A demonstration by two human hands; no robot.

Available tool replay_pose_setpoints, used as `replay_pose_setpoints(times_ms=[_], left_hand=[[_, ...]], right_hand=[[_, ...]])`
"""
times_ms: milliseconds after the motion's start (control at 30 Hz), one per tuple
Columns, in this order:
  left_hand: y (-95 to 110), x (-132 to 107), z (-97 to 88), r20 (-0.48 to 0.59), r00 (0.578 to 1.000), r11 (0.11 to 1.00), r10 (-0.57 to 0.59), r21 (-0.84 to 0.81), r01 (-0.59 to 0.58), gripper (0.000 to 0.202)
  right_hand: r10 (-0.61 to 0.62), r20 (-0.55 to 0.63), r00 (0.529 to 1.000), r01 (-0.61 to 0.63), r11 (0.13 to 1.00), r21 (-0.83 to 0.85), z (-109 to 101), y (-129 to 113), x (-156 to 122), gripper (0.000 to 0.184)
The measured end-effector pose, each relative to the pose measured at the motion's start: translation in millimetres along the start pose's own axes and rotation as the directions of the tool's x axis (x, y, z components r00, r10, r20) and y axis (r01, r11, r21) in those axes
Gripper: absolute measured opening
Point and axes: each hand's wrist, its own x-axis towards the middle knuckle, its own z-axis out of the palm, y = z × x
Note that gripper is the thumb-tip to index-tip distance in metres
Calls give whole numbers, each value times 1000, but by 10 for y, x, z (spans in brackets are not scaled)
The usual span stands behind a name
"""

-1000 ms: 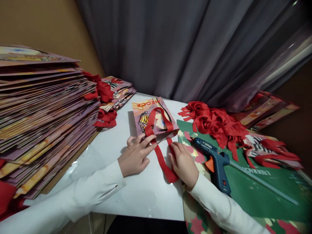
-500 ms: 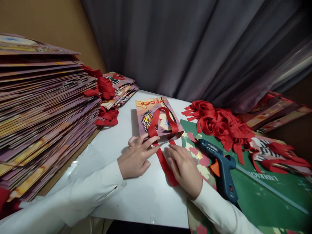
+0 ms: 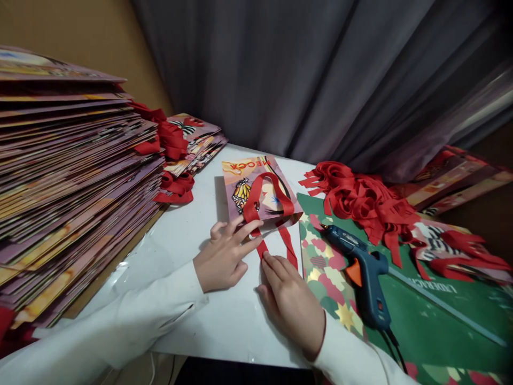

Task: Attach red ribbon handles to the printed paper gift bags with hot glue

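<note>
A small printed paper bag [image 3: 256,187], with a butterfly and red MECCA lettering upside down to me, lies flat on the white table. A red ribbon [image 3: 285,203] arches over its face, and its tails run out past the bag's near edge towards me. My left hand [image 3: 224,256] rests at that edge with fingers spread, the fingertips across the ribbon's left side. Lower down, my right hand [image 3: 290,299] lies palm down with outstretched fingers over the left ribbon tail, covering its end. The other tail lies bare beside those fingers.
Tall stacks of printed paper sheets or flat bags [image 3: 80,187] rise on the left, with red ribbons at their side. To the right, a blue glue gun [image 3: 364,270] lies on a green sheet [image 3: 425,326], nose towards the bag. Behind it is a heap of red ribbons [image 3: 360,200].
My right hand has slid towards me and slightly left along the ribbon, uncovering the right tail near the bag. My left hand stays at the bag's edge.
</note>
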Motion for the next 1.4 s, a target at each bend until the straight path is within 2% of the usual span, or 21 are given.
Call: replay_pose_setpoints(times_ms=[267, 433, 533, 633, 767, 933, 1067, 1133, 1167, 1233, 1300, 1400], left_hand=[[-9, 5, 1, -16, 1000, 1000, 13, 10, -13, 56], [-15, 2, 18, -43, 998, 999, 39, 8, -38, 56], [-10, -6, 15, -31, 999, 1000, 29, 12, -29, 57], [-6, -14, 8, -17, 1000, 1000, 10, 7, -10, 57], [-11, -17, 7, -10, 1000, 1000, 14, 2, -14, 59], [-10, -8, 9, -4, 1000, 1000, 18, 12, -18, 61], [-5, -10, 6, -2, 1000, 1000, 13, 18, -13, 59], [-6, -13, 11, -18, 1000, 1000, 15, 13, -15, 59], [-6, -15, 15, -27, 999, 1000, 18, 11, -18, 59], [-8, -17, 25, -45, 999, 1000, 24, 9, -24, 58], [-7, -15, 34, -62, 998, 1000, 29, 5, -29, 57], [-3, -8, 45, -79, 996, 999, 34, 3, -34, 54]], right_hand=[[-16, 6, 1000, 16, 1000, -10, -15, -32, -46, 42], [14, 47, 999, -16, 999, 43, -86, -37, -52, 41], [79, 30, 996, -81, 994, 76, -194, 83, 8, 44], [166, -43, 985, -165, 986, 8, -264, 280, 93, 43], [169, 3, 986, -169, 984, -52, -201, 440, 157, 42], [161, 3, 987, -161, 985, -63, -108, 392, 196, 47], [200, -82, 976, -202, 979, -20, -334, 385, 62, 40], [340, -182, 923, -351, 936, -27, -519, 464, -163, 33], [434, -223, 873, -457, 888, -59, -601, 525, -314, 34], [611, -280, 740, -668, 718, -198, -710, 680, -646, 40], [725, -260, 637, -770, 585, -253, -732, 848, -935, 45], [848, -74, 524, -851, 520, -75, -691, 1058, -1129, 49]])
